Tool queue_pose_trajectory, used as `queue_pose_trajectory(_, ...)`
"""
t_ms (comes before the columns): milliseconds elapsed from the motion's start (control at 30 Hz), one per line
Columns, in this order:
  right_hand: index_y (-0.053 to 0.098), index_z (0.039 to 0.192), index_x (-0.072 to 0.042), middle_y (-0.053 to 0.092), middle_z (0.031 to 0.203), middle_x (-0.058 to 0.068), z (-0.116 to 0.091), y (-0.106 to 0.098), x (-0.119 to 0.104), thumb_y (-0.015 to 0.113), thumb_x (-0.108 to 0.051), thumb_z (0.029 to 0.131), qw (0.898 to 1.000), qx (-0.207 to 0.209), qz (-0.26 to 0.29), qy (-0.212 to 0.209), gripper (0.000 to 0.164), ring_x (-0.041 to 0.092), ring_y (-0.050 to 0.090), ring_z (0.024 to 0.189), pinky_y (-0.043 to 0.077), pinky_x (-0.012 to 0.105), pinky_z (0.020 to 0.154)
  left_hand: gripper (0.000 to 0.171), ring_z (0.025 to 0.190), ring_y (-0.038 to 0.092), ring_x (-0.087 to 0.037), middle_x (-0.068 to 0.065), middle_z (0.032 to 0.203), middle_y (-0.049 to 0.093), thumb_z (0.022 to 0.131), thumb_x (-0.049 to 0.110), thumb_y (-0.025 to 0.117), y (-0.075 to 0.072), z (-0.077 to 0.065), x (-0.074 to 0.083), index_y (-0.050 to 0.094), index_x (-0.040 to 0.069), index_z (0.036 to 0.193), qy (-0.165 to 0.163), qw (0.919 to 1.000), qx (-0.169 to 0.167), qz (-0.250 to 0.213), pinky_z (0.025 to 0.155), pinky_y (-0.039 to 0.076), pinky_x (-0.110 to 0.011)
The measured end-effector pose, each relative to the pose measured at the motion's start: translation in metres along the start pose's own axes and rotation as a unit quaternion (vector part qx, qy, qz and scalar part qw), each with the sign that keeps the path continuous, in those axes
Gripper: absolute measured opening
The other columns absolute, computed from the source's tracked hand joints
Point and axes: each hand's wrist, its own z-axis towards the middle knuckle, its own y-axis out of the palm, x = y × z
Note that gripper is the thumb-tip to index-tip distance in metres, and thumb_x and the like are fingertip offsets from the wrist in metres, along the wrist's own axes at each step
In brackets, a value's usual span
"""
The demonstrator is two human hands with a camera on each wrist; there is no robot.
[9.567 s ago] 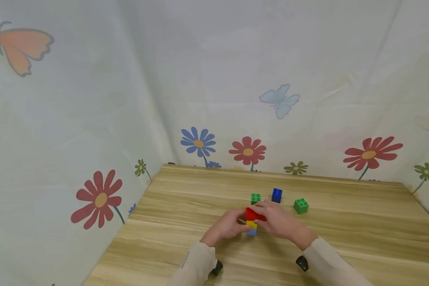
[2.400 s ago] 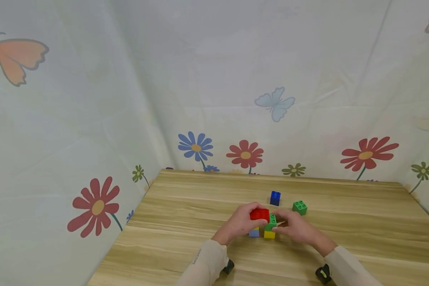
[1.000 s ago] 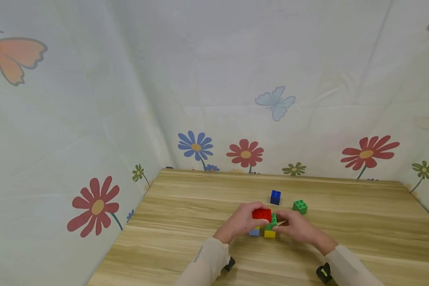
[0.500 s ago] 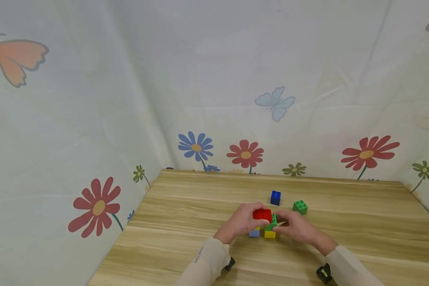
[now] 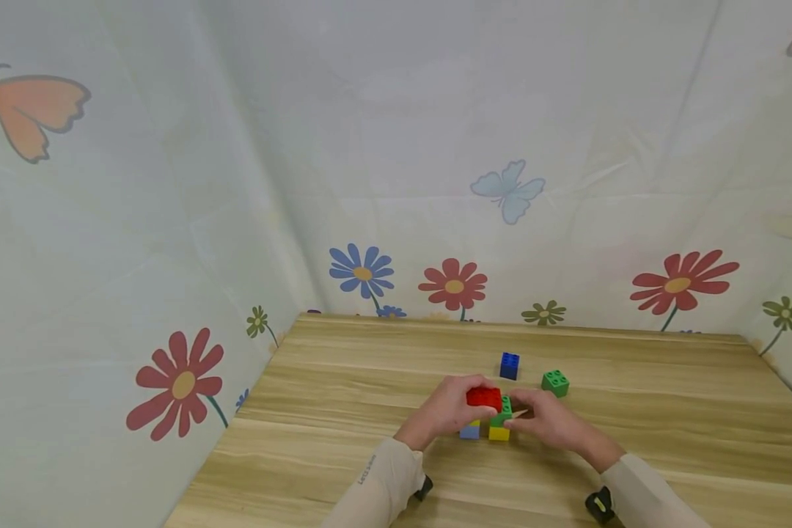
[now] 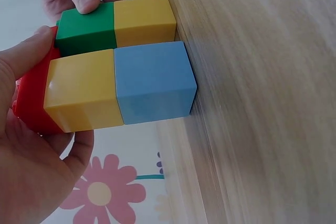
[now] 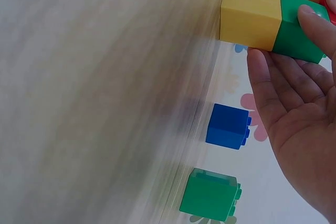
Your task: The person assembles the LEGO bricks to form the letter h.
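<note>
In the head view my left hand (image 5: 445, 411) grips a red toy building brick (image 5: 485, 398), thumb on the near side. The red brick sits on a yellow brick (image 6: 84, 90), which stands on a light blue brick (image 6: 155, 82) on the table. Right beside this stack, a green brick (image 5: 501, 415) stands on a second yellow brick (image 7: 249, 17). My right hand (image 5: 544, 418) pinches that green brick between thumb and fingers. Seen from above, the red brick's right end overlaps part of the green brick's studs.
Behind the stacks on the wooden table (image 5: 343, 367) stands a dark blue brick (image 5: 510, 365). Another green brick (image 5: 555, 383) lies behind my right hand. A white curtain (image 5: 396, 147) printed with flowers and butterflies surrounds the table's back and left side.
Since the oldest frame, my right hand has gone from the red brick to the green one, whose stack now stands right of the blue-based one. Over the last second almost nothing has moved.
</note>
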Motion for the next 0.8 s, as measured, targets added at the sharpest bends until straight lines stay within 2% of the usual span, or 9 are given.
queue_pose_trajectory(567, 0.062, 0.115, -0.007, 0.064, 0.112, 0.008, 0.0007, -0.0013, 0.0014, 0.068, -0.026, 0.088, 1.000, -0.010, 0.025, 0.001, 0.034, 0.022, 0.064, 0.098, 0.053, 0.030, 0.078, 0.031, 0.084, 0.052, -0.004, 0.013, 0.102, 0.060, 0.085, 0.031, 0.071, -0.0028, -0.0008, 0.0046, 0.064, 0.024, 0.114, 0.000, 0.9999, -0.003, 0.011, 0.072, 0.047, -0.018)
queue_pose_trajectory(800, 0.062, 0.116, -0.007, 0.064, 0.113, 0.008, 0.0013, -0.0013, 0.0022, 0.068, -0.028, 0.088, 1.000, -0.012, 0.015, -0.001, 0.035, 0.023, 0.063, 0.099, 0.053, 0.031, 0.079, 0.031, 0.083, 0.052, -0.004, 0.012, 0.101, 0.060, 0.085, 0.031, 0.071, -0.0021, -0.0008, 0.0037, 0.064, 0.023, 0.114, 0.006, 0.9998, 0.002, 0.020, 0.071, 0.047, -0.018)
